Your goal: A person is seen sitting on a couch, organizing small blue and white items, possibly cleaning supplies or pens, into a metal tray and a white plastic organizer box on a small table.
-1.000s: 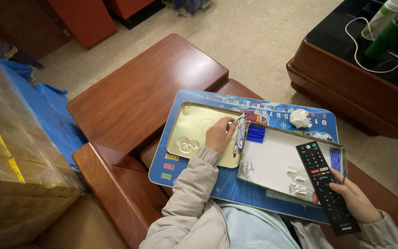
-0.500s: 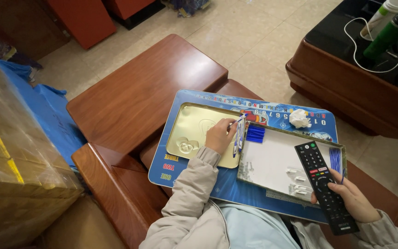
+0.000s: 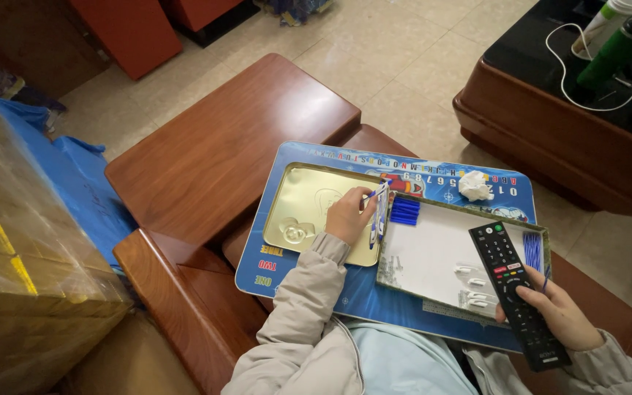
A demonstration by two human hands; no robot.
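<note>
Pens, blue and white (image 3: 379,212), were pinched in the left hand (image 3: 347,216), its grip pressed together around them where the gold tin lid (image 3: 309,212) met the open tin box (image 3: 440,256). How many pens were in that bundle could not be counted, as the fingers covered their lower ends. The lid lay face up on a blue lap board (image 3: 360,292) printed with letters and numerals, with embossed shapes in its gold surface too faint to identify. The box sat just beside the lid, its white floor carrying a few small white items (image 3: 473,281) that were too small to make out. A cluster of blue caps or refills (image 3: 404,211) rested at the box's upper left corner, and another blue bunch (image 3: 532,249) stood along its right wall, partly behind the remote.

The right hand (image 3: 561,314) closed its grip around a black remote control (image 3: 517,292), thumb on the buttons; the lower end of the remote overhung the box's edge. A crumpled white tissue (image 3: 475,185) lay on the board's far edge. The person's lap and pale jacket sleeves hid the board's near edge. At upper right a dark desk (image 3: 550,139) was cut off by the frame, bearing a green bottle (image 3: 608,51) and white cable (image 3: 561,80).
</note>
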